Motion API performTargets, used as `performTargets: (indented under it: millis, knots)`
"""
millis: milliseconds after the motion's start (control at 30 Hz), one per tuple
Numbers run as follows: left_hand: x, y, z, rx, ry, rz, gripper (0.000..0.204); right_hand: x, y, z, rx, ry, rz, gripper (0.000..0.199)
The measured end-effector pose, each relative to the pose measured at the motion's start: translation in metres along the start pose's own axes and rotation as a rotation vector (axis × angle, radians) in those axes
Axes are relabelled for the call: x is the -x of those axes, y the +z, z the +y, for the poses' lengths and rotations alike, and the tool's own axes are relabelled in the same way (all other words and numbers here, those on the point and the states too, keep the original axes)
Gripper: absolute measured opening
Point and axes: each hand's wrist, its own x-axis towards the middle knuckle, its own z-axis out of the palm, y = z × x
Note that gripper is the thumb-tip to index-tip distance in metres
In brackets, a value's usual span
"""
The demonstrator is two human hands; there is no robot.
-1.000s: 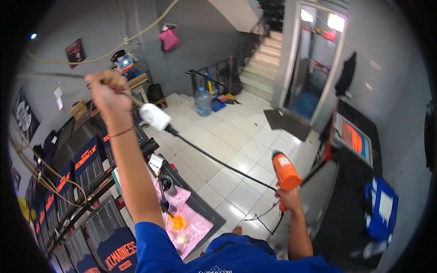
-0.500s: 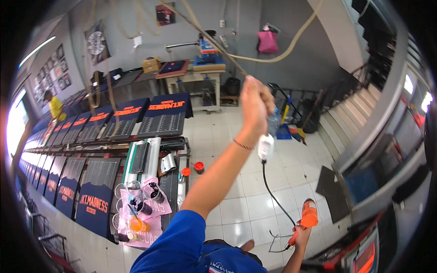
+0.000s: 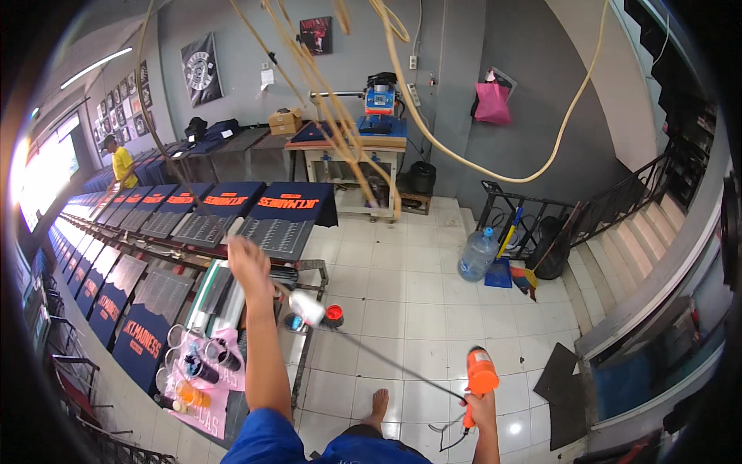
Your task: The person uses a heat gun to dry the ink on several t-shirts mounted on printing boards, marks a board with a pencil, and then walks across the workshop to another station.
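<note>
My left hand is stretched forward over the end of a row of print boards, fingers closed on a thin black cord. A white plug piece on that cord hangs just right of my forearm. From there the cord runs down and right to an orange power tool. My right hand grips the tool's handle low at my right side, nose pointing up. My bare foot stands on the white tile floor.
Rows of dark printed shirts on boards fill the left. A pink cloth with cups and bottles lies below my left arm. A heat press table, water jug, stairs, overhead hoses and a person in yellow are around.
My left arm has come down from overhead to about chest height, still on the cord. The view has swung toward the shirt boards. The orange tool stays in my right hand.
</note>
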Motion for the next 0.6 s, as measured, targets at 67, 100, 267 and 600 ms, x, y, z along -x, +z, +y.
performTargets:
  millis: [67, 100, 267, 600]
  knots:
    - [-0.099, -0.014, -0.094, 0.108, -0.131, -0.066, 0.038, -0.035, 0.018, -0.005, -0.037, 0.014, -0.063, 0.033]
    - [-0.125, 0.002, -0.143, 0.154, -0.192, -0.055, 0.039, -0.057, 0.023, -0.009, -0.038, 0.008, -0.102, 0.032]
    - [-0.226, 0.108, -0.304, -0.046, -0.374, -0.359, 0.043, -0.153, 0.06, -0.07, 0.121, -0.165, -0.198, 0.03]
    - [-0.198, 0.299, -0.371, 0.278, -0.546, -0.791, 0.046, -0.279, 0.004, -0.084, -0.003, -0.104, 0.133, 0.03]
